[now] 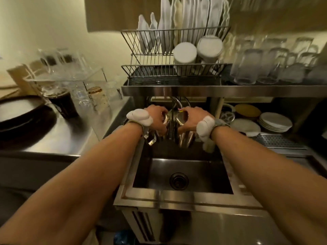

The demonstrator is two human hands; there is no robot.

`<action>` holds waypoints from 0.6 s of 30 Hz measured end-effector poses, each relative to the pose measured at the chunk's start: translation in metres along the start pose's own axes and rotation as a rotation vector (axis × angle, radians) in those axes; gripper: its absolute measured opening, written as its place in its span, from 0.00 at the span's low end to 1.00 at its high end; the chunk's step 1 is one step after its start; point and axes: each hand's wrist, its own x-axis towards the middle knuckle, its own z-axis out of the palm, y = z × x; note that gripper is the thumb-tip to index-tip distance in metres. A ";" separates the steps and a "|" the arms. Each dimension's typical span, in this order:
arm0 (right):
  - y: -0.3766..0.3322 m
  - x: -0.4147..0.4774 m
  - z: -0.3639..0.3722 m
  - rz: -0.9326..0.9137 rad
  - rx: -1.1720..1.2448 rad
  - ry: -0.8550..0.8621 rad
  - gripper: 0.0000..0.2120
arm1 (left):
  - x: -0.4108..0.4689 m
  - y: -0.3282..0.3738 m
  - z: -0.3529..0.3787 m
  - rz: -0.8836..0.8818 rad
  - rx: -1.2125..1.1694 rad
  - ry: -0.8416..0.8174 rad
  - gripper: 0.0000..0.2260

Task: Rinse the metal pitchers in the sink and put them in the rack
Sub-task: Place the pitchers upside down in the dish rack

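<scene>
A person stands at a stainless steel sink (182,193) with both bare forearms stretched forward over the basin, a drain (179,181) showing dark at its bottom. The left hand (157,119) is wrapped around one metal pitcher (166,122), and the right hand (188,119) grips a second metal pitcher (184,137); the two pitchers sit side by side at the back of the basin, just under the curved faucet (177,102). The picture is smeared by motion here, so whether water is running cannot be told. Each wrist carries a band with a pale padded lump on it. Above the faucet a steel shelf (194,91) holds a two-tier wire dish rack (177,68), with white plates (177,23) standing on edge in the upper tier and two white cups (196,50) upside down in the lower one. To the right of the rack, clear drinking glasses (265,64) stand upturned in rows. On the counter to the left sit a dark plate (21,117), a glass of dark liquid (62,101) and clear plastic containers (70,76). Under the shelf to the right lies a stack of white saucers (276,122).
</scene>
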 end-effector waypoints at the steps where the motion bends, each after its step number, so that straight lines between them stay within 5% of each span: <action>1: -0.007 0.002 -0.015 -0.014 -0.017 0.018 0.35 | -0.003 0.002 -0.014 0.001 0.005 0.024 0.40; 15: -0.101 0.026 -0.168 -0.194 -0.025 0.231 0.21 | -0.024 -0.012 -0.209 0.039 0.068 0.245 0.30; 18: -0.121 0.044 -0.187 -0.209 0.004 0.317 0.24 | -0.016 -0.026 -0.239 0.087 0.115 0.319 0.27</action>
